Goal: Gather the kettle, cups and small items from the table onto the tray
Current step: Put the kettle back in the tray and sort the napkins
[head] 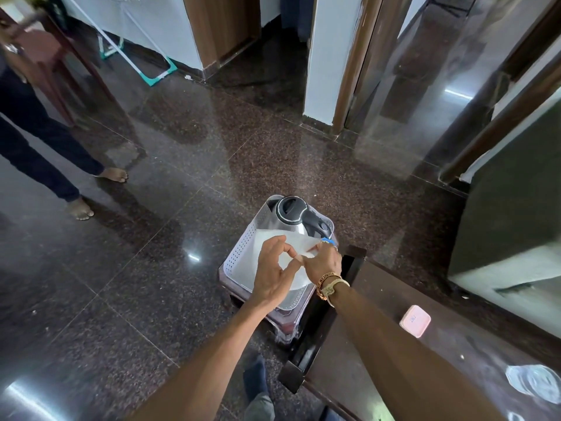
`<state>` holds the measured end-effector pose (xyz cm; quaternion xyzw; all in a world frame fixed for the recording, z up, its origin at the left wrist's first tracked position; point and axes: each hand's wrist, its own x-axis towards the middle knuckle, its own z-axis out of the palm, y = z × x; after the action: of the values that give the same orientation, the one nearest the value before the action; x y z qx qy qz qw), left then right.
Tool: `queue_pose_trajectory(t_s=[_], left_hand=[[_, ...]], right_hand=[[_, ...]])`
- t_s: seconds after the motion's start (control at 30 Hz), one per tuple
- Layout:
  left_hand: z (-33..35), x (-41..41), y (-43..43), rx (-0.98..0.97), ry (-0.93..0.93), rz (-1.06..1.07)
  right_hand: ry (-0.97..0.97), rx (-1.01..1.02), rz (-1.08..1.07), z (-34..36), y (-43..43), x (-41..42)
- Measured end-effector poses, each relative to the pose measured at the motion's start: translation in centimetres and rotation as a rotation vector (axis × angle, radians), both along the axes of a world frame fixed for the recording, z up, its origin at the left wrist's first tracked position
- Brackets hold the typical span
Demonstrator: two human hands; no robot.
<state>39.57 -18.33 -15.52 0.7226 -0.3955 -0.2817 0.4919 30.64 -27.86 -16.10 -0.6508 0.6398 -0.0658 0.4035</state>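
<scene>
Kettle [291, 214] is found upright at the 12 o'clock end of the tray [239, 259]. A white sheet [297, 241] is held over the tray, pinched at its edges by the left hand [273, 268] and the right hand [321, 262]. The sheet is judged light, limp and easily torn, so edge pinches suffice. A pink box [415, 320] lies on the desk [394, 354] at 4 o'clock of the tray. It is judged light and rigid, best taken by its sides.

we wear a gold watch [329, 289] on the right wrist | lettered band [326, 275] touching the watch, hand side | ring [334, 247] on our right hand [323, 262], beyond the watch | forearms bare
</scene>
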Motion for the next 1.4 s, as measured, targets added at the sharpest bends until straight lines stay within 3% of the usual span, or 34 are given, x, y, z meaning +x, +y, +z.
queue_pose_trajectory(t_s=[0.13, 0.37, 0.63, 0.73, 0.8, 0.83, 0.9, 0.97, 1.03, 1.2, 1.4], left_hand=[[-0.3, 0.0, 0.3, 0.005, -0.014, -0.047], [-0.3, 0.0, 0.6, -0.025, -0.050, -0.122], [0.3, 0.7, 1.0, -0.005, -0.012, 0.045], [-0.2, 2.2, 1.1, -0.085, -0.316, 0.325], [-1.0, 4.0, 1.2, 0.151, -0.402, 0.481], [-1.4, 5.1, 1.2, 0.325, -0.317, 0.488], [-2.3, 7.4, 1.6, 0.522, 0.074, 0.410], [-2.4, 8.9, 2.0, 0.477, 0.636, 0.430], [-3.2, 9.5, 2.5, 0.368, 0.913, 0.454], [-5.0, 8.8, 3.1, 0.194, 1.084, 0.505], [-5.5, 9.7, 3.8, 0.075, 1.025, 0.621]], right_hand=[[-0.027, 0.061, 0.027, 0.4, 0.1, 0.1], [0.095, 0.097, 0.171, 0.5, -0.3, 0.0], [-0.255, 0.131, 0.203, 0.1, 0.2, -0.5], [-0.464, 0.286, -0.021, 0.2, 0.6, -0.4], [-0.621, 0.448, -0.123, 0.5, 0.7, -0.5], [-0.673, 0.520, -0.149, 0.7, 0.6, -0.6], [-0.762, 0.627, -0.167, 0.9, 0.3, -0.7], [-0.862, 0.690, -0.177, 1.0, 0.2, -0.9], [-0.917, 0.705, -0.172, 1.2, 0.3, -1.0], [-0.747, 0.546, -0.183, 0.3, 0.8, -0.8], [-0.688, 0.415, -0.286, -0.8, -0.2, -2.7]])
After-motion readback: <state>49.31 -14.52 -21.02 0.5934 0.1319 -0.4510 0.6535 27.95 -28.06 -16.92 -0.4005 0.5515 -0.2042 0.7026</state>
